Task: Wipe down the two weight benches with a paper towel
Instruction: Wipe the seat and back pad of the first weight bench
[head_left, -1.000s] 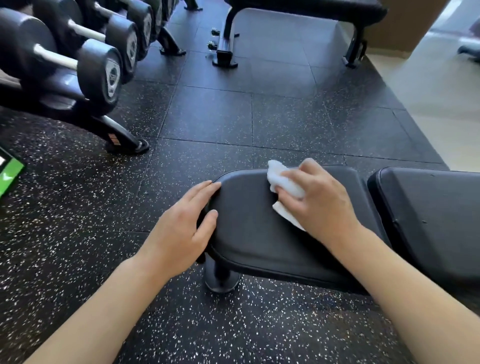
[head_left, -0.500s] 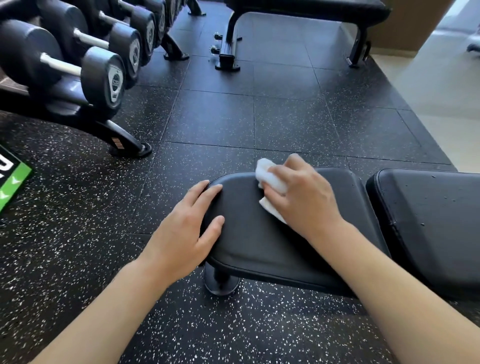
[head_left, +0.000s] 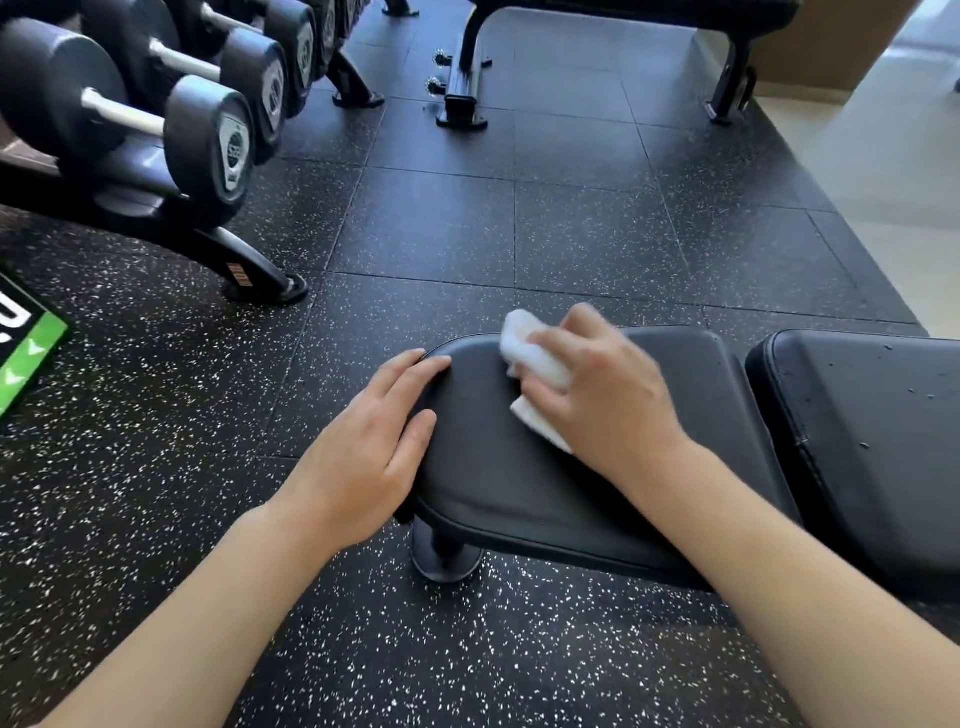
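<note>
— Right grip (head_left: 602, 395)?
— Curled over a crumpled white paper towel (head_left: 530, 364), pressing it onto the black seat pad (head_left: 519, 467) of the near surface, toward the pad's far edge.
— Left grip (head_left: 363, 447)?
— Flat, fingers straight, resting on the pad's left end, holding nothing.
— Elsewhere?
— Back pad (head_left: 872, 426) just right of the seat; second bench (head_left: 597, 15) across the speckled floor (head_left: 441, 223); dumbbell rack (head_left: 156, 130) at left.

Two benches (head_left: 519, 483) (head_left: 623, 15), two hands (head_left: 363, 457) (head_left: 608, 395), one towel (head_left: 530, 358), one rack (head_left: 156, 218) holding at least four dumbbells (head_left: 156, 114); farther ones cannot be counted.
</note>
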